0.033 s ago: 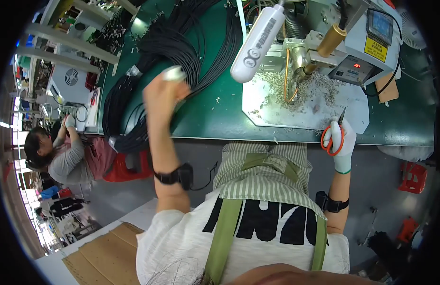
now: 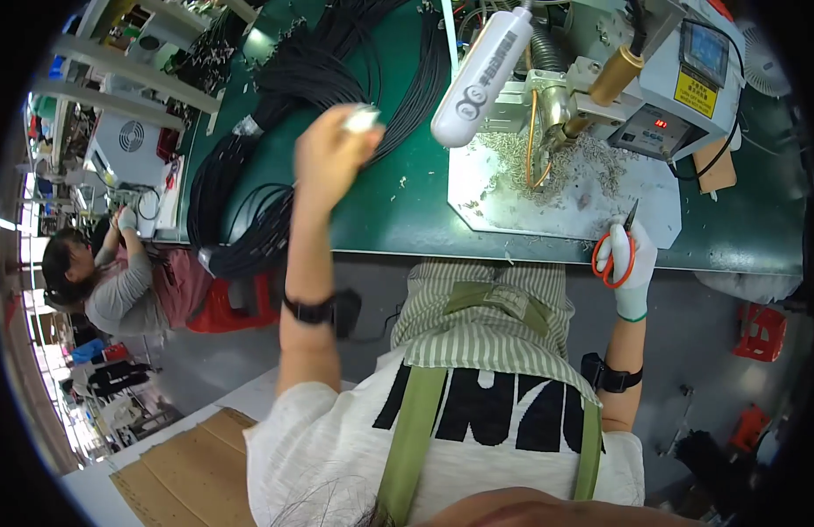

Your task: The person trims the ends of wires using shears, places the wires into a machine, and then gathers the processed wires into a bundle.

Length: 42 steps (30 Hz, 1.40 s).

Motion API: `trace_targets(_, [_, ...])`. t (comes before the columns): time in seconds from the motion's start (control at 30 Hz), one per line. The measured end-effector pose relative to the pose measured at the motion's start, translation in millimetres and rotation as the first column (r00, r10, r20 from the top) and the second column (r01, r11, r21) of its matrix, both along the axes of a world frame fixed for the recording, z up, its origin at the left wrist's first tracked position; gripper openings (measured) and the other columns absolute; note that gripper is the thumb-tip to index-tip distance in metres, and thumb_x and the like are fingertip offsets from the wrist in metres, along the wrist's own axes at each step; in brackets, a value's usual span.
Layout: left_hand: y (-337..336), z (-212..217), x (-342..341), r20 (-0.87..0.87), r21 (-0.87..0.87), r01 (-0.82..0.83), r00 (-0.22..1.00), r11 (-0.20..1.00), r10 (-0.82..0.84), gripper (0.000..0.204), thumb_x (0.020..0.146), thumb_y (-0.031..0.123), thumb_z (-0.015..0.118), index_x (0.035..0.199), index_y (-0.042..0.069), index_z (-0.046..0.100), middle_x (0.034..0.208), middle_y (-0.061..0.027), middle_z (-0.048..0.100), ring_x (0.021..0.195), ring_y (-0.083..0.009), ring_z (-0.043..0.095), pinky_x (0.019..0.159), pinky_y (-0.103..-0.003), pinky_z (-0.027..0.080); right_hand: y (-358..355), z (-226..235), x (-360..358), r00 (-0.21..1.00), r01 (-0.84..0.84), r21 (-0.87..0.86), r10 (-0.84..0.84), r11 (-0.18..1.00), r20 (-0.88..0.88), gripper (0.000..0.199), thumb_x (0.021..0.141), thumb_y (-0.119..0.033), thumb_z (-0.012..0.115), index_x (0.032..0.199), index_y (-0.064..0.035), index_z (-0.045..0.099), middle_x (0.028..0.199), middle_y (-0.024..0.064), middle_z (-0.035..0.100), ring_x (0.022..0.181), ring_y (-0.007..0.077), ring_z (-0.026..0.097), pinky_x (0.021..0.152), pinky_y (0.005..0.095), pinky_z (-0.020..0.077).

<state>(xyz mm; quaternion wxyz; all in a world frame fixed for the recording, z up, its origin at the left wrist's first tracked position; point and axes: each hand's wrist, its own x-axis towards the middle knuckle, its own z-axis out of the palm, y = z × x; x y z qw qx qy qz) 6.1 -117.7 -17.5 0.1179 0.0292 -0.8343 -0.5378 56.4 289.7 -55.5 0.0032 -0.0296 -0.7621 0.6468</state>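
My left hand (image 2: 332, 158) is bare and stretched out over the green bench (image 2: 407, 220). Its fingers are closed on a small pale piece (image 2: 363, 119) next to a thick bundle of black cables (image 2: 319, 61); what the piece is cannot be made out. My right hand (image 2: 631, 263) wears a white glove and grips orange-handled scissors (image 2: 613, 255) with the blades pointing away from me, at the near edge of a white plate (image 2: 477, 198) strewn with small metal bits.
A grey bench machine (image 2: 679, 70) with a brass nozzle and a small display stands at the back right. A white cylinder (image 2: 481, 79) hangs over the plate. More black cable loops (image 2: 249, 237) droop off the bench's left edge. Another person (image 2: 108, 281) sits at the far left.
My left hand has shifted a little up and to the right, toward the cable bundle. My right hand with the scissors has stayed put.
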Motion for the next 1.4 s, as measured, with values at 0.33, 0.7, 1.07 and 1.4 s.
trace_targets(0.33, [62,-29,-195,0.473,-0.614,0.286,0.880,0.735,0.052,0.061,0.072,0.030,0.072,0.117,-0.007,0.055,0.118,-0.0271,0.055,0.107,-0.0381,0.056,0.090,-0.037,0.048,5,-9,3,0.999,-0.003,0.014,0.003,1.000,-0.041,0.017,0.091,-0.010,0.048,0.094,0.0045,0.056,0.056,0.0045,0.054,0.045,0.0087,0.048,0.044,0.0217,0.0387])
trace_targets(0.7, [7,-49,-220,0.333,0.745,0.022,0.854,0.667,-0.399,0.025,0.087,0.023,0.054,0.091,-0.001,0.058,0.078,-0.0136,0.060,0.051,-0.0156,0.049,0.044,-0.024,0.041,7,-11,0,1.000,-0.008,0.002,0.008,1.000,-0.003,0.017,0.091,-0.010,0.049,0.096,0.0051,0.055,0.055,0.0046,0.054,0.044,0.0090,0.048,0.045,0.0214,0.0391])
trace_targets(1.07, [0,64,-22,-0.593,0.322,0.769,0.619,0.553,-0.515,0.048,0.088,0.049,0.053,0.091,0.002,0.061,0.059,-0.0015,0.051,0.049,-0.0086,0.046,0.045,-0.022,0.034,2,-9,5,0.999,-0.040,-0.016,0.040,0.999,0.000,0.017,0.092,-0.012,0.049,0.094,0.0038,0.055,0.056,0.0043,0.054,0.047,0.0090,0.049,0.046,0.0225,0.0393])
trace_targets(1.4, [171,67,15,0.331,-0.144,0.987,-0.013,-0.064,-0.944,0.038,0.068,0.011,0.068,0.103,-0.002,0.060,0.085,-0.0173,0.063,0.076,-0.0327,0.063,0.068,-0.036,0.048,-20,73,30,0.787,-0.369,-0.552,-0.065,0.748,-0.613,0.033,0.092,-0.020,0.045,0.113,0.0054,0.050,0.115,0.0233,0.058,0.110,0.0283,0.056,0.096,0.0385,0.0435])
